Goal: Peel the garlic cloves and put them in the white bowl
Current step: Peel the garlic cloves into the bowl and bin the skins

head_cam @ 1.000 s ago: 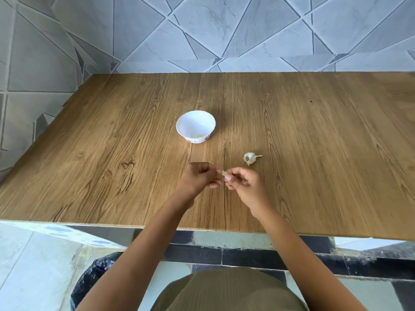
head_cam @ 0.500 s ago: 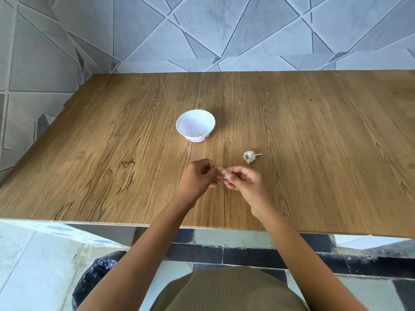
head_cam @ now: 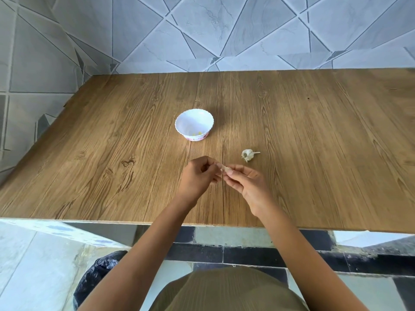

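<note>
A small pale garlic clove (head_cam: pixel 225 168) is pinched between the fingertips of my left hand (head_cam: pixel 199 177) and my right hand (head_cam: pixel 248 185), just above the wooden table (head_cam: pixel 314 142). Both hands have curled fingers around the clove. A partial garlic bulb (head_cam: pixel 248 155) with a short stem lies on the table a little beyond my right hand. The white scalloped bowl (head_cam: pixel 194 124) stands farther back, beyond my left hand, with a few small yellowish pieces at its bottom.
The table's near edge (head_cam: pixel 157 222) runs just below my wrists. A grey tiled wall (head_cam: pixel 224 37) closes the back and left side. A black bag (head_cam: pixel 98 272) sits on the floor under the table's front left.
Both hands have drifted slightly away from me with the clove still between them. The bulb and bowl have not moved.
</note>
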